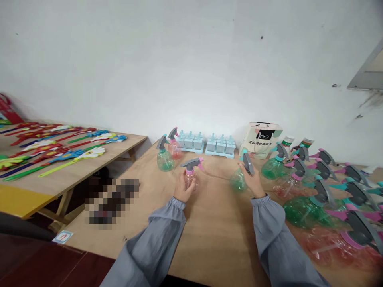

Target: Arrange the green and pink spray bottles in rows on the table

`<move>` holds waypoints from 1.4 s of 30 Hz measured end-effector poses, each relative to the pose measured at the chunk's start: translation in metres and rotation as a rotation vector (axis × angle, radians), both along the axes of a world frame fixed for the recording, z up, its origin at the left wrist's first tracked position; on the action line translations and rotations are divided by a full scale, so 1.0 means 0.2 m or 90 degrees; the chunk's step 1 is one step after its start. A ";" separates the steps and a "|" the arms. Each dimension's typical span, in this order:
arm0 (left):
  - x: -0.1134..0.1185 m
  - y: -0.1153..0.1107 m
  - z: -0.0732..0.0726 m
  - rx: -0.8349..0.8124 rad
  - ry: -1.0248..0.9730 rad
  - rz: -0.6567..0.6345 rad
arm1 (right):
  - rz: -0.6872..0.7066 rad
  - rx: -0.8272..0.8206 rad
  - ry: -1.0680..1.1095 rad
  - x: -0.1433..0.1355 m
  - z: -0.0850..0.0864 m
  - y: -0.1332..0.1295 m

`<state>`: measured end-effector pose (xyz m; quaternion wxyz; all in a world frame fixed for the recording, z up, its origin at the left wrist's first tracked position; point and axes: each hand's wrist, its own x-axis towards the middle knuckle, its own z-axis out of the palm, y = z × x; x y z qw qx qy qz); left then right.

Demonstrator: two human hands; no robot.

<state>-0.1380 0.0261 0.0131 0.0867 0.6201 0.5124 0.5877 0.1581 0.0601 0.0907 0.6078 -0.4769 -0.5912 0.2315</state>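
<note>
My left hand (184, 187) is closed around the clear pink body of a spray bottle (191, 172) with a grey head and pink trigger. To the right, my right hand (251, 179) grips a green spray bottle (238, 181) by its grey head; its trigger is turquoise. The lower part of that bottle shows left of my fingers. Behind my left hand, a green spray bottle (165, 159) and a pink spray bottle (174, 148) stand upright, close together. Several more green and pink spray bottles (302, 211) crowd the table's right side.
Two light-blue ice-pop molds (220, 146) stand near the wall, beside a printed carton (259, 139). White tubes (287, 142) are behind the bottles. A pixelated dark object (113, 202) lies on the wooden table (215, 239) at left. Colourful hand-shaped clappers (89, 153) cover another table.
</note>
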 end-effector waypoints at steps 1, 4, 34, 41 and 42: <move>0.00 0.00 0.00 -0.001 -0.003 -0.001 | -0.015 0.006 -0.009 0.02 -0.01 0.02; 0.00 0.00 0.00 -0.002 -0.015 -0.009 | -0.040 0.014 -0.023 0.08 -0.05 0.06; 0.00 0.00 0.00 -0.011 -0.023 -0.024 | -0.300 0.016 -0.086 0.22 -0.43 0.23; 0.01 -0.01 0.01 0.004 -0.017 -0.023 | -0.288 0.004 -0.083 0.28 -0.39 0.40; 0.01 -0.01 0.01 0.005 -0.016 -0.025 | -0.283 0.003 -0.082 0.28 -0.38 0.41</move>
